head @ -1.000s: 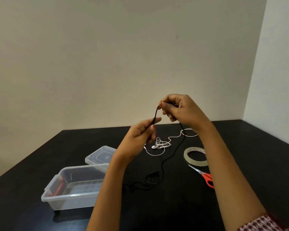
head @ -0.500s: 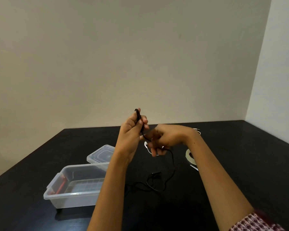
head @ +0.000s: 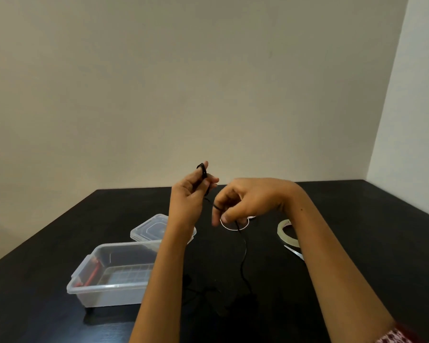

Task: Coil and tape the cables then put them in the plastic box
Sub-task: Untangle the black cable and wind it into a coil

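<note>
A thin black cable (head: pixel 244 253) runs from my raised left hand (head: pixel 190 196), through my right hand (head: pixel 243 201), and down onto the black table (head: pixel 357 243). My left hand pinches the cable's folded end, with a turn looped over its fingers. My right hand grips the strand just to the right and lower. A white earphone cable (head: pixel 233 226) lies on the table behind my right hand, mostly hidden. The clear plastic box (head: pixel 114 273) stands open at the left, with a red item (head: pixel 92 273) inside.
The box's clear lid (head: pixel 151 227) lies flat behind the box. A roll of clear tape (head: pixel 286 231) rests to the right, with scissors (head: pixel 295 253) just in front, partly hidden by my right forearm. Plain walls meet at the table's far right corner.
My right hand came down from above my left hand and swung under to the right, carrying the black cable around my left fingers. My left hand rose and turned upright.
</note>
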